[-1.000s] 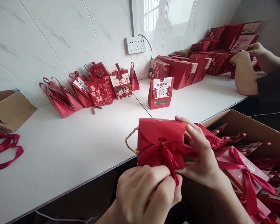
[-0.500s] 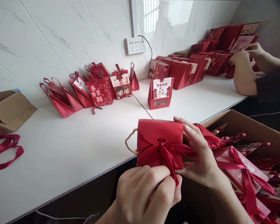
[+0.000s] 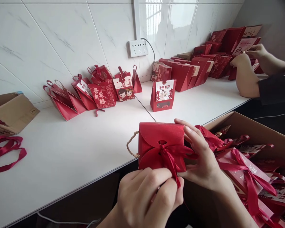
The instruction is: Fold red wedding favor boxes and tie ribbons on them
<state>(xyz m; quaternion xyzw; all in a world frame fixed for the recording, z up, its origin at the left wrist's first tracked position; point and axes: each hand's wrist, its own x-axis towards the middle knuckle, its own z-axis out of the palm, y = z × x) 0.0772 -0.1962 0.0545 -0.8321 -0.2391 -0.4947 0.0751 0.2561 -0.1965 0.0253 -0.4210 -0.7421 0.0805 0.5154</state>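
Observation:
A red gift box [image 3: 148,134] with a round hole in its overlapping curved flaps is held up in front of the counter's edge. Twisted rope forms a handle [image 3: 132,145] at its left side. A dark red satin ribbon [image 3: 169,158] is tied at the hole, its tails hanging down and to the right. My right hand [image 3: 201,155] grips the box from the right, thumb below and fingers along the far side. Below the box, my left hand [image 3: 149,193] is closed, pinching a ribbon tail between thumb and fingers; part of that grip is hidden.
At right, a cardboard carton [image 3: 270,136] holds several ribboned red boxes. A single red box [image 3: 162,95] stands on the white counter [image 3: 85,152]. More boxes line the tiled wall. Loose ribbon [image 3: 8,155] lies left, near another carton [image 3: 16,112]. Another person's hands [image 3: 249,60] work at far right.
The view has shifted slightly. The box and both hands sit a touch further left in the picture, with the same hold on box and ribbon.

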